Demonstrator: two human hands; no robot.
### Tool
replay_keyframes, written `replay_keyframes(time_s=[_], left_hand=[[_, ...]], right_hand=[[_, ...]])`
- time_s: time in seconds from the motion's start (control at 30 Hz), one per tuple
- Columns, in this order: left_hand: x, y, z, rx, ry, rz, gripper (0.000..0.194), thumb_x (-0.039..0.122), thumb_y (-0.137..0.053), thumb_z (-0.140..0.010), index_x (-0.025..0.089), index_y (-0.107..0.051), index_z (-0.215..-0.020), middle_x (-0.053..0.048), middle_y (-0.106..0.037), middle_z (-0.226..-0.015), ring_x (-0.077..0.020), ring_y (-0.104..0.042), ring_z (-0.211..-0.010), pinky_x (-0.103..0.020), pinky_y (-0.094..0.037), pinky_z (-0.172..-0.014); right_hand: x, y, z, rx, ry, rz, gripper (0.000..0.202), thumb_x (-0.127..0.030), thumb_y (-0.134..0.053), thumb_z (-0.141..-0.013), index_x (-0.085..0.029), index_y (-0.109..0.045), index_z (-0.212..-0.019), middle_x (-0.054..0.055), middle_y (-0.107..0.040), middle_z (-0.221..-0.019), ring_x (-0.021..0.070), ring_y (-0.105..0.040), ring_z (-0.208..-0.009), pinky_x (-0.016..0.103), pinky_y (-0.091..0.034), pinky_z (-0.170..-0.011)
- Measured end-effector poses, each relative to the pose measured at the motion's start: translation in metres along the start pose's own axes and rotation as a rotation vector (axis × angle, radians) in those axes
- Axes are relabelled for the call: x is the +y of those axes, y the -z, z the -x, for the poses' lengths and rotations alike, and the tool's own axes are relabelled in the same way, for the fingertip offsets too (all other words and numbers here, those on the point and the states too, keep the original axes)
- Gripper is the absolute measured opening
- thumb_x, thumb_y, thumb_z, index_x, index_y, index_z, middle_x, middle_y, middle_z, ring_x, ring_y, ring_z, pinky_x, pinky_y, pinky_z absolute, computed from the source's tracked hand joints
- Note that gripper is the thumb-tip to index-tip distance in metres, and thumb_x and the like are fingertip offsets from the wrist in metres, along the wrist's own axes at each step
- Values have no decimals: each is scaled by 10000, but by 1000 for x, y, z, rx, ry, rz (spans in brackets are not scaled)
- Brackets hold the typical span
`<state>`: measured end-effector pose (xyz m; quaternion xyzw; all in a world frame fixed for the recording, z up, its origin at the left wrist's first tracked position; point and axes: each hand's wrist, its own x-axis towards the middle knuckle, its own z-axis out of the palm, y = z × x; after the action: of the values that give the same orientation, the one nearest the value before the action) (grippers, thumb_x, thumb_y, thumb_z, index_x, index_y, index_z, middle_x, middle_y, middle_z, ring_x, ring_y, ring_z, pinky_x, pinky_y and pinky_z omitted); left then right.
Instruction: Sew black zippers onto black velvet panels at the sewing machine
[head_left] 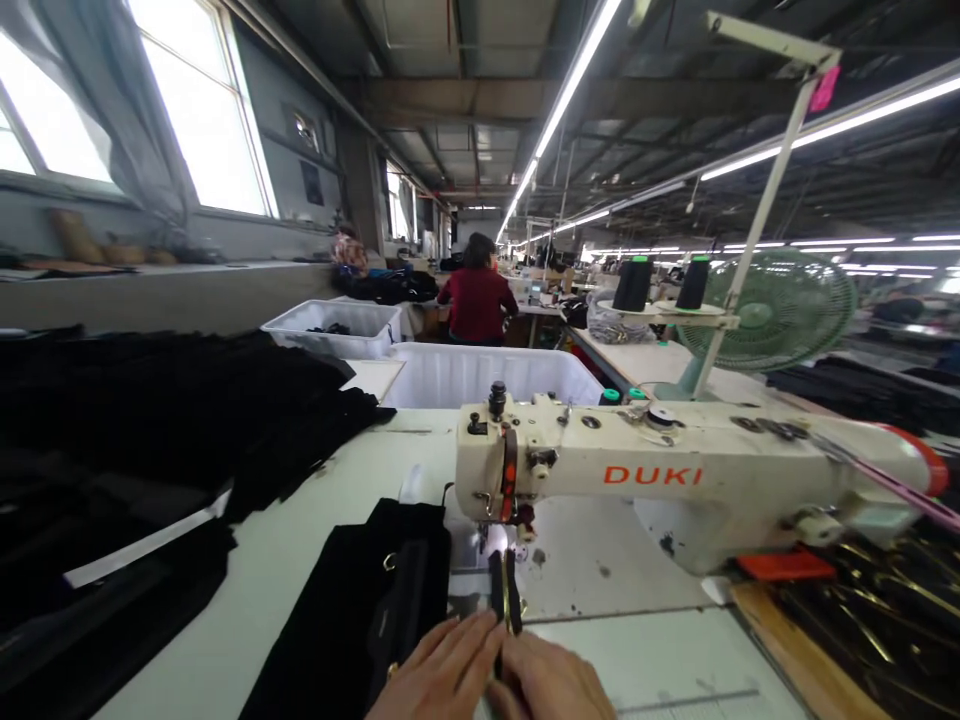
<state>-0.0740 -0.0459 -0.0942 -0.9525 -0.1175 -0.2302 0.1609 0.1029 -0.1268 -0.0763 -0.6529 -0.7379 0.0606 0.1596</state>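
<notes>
A narrow black zipper (511,605) with gold teeth runs from the needle area of a white DUKI sewing machine (570,455) toward me. My left hand (444,668) lies against its near end, fingers pressed together, the tips meeting my right hand. My right hand (553,678) is closed around that same end, its fingertips partly hidden. Left of the needle, a black fabric piece (322,590) with gold-coloured fittings rests flat on the white table (285,545), its near edge beside my left hand. A small lamp lights the presser foot.
Black cut fabric (150,420) is piled at left, a white strip (150,540) across it. Gold-toothed zippers (870,610) lie at right, near a red object (784,566). Beyond the machine are a white bin (487,375), thread cones (634,285), a green fan (780,310) and a seated person (478,300).
</notes>
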Motion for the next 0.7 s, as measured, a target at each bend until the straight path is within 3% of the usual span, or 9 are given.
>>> replay_keyframes(time_s=[0.1, 0.23, 0.3, 0.37, 0.43, 0.5, 0.6, 0.67, 0.7], left_hand=[[-1, -12, 8, -40, -30, 33, 354, 207, -395, -1006, 159, -541, -1325, -44, -644, -1322, -187, -623, -1177, -301, -522, -975], [-21, 19, 1, -86, -38, 176, 282, 307, -517, -990, 211, -609, -1239, -23, -689, -1242, -183, -653, -1118, -263, -506, -990], [-45, 36, -7, -174, 143, 332, 295, 275, -545, -970, 289, -607, -1257, 12, -662, -1271, -182, -623, -1157, -294, -436, -1075], [-76, 40, -12, -169, 391, 450, 360, 246, -510, -965, 304, -578, -1313, -9, -627, -1313, -226, -561, -1234, -395, -359, -1137], [-106, 32, -14, -188, 490, 474, 471, 263, -578, -917, 256, -518, -1384, -76, -545, -1408, -299, -470, -1316, -520, -290, -1153], [-126, 18, -12, -222, 524, 505, 554, 290, -679, -840, 246, -525, -1370, -96, -566, -1360, -325, -495, -1270, -549, -337, -1108], [-128, 4, -12, -248, 553, 585, 272, 287, -667, -846, 244, -649, -1114, -53, -654, -1100, -270, -599, -1055, -438, -486, -951], [-116, 2, -15, -228, 582, 632, 93, 272, -596, -896, 220, -647, -954, -38, -656, -979, -236, -619, -955, -380, -517, -874], [-109, 2, -18, -211, 598, 652, 94, 269, -557, -922, 212, -632, -926, -32, -655, -950, -221, -626, -924, -359, -526, -851]], right_hand=[[18, 29, -12, 53, 51, -98, 144, -103, -570, -880, -230, -615, -932, 17, -677, -929, 186, -672, -828, 272, -525, -737], [38, 35, -30, 97, 228, -42, 337, -38, -529, -892, -221, -594, -1168, 72, -638, -1117, 237, -601, -1037, 368, -506, -896], [39, 28, -35, 78, 296, -39, 346, -45, -531, -904, -211, -585, -1204, 67, -645, -1104, 231, -592, -1037, 365, -500, -913], [36, 23, -37, 81, 310, -31, 323, -73, -541, -912, -205, -586, -1204, 64, -645, -1104, 232, -588, -1028, 375, -495, -923], [31, 22, -37, 77, 303, -32, 269, -140, -564, -923, -214, -597, -1178, 58, -640, -1120, 237, -583, -1029, 388, -491, -932], [29, 23, -36, 89, 305, -31, 252, -211, -576, -935, -225, -598, -1185, 56, -633, -1154, 244, -577, -1057, 400, -481, -959], [30, 23, -34, 130, 322, -17, 300, -256, -566, -950, -227, -576, -1248, 59, -630, -1200, 242, -570, -1100, 397, -462, -1000], [31, 20, -33, 138, 328, -3, 316, -261, -559, -954, -219, -570, -1267, 63, -631, -1207, 237, -570, -1107, 388, -456, -1013], [31, 18, -33, 141, 332, 0, 318, -262, -565, -947, -216, -574, -1262, 63, -634, -1196, 233, -572, -1098, 380, -459, -1007]])
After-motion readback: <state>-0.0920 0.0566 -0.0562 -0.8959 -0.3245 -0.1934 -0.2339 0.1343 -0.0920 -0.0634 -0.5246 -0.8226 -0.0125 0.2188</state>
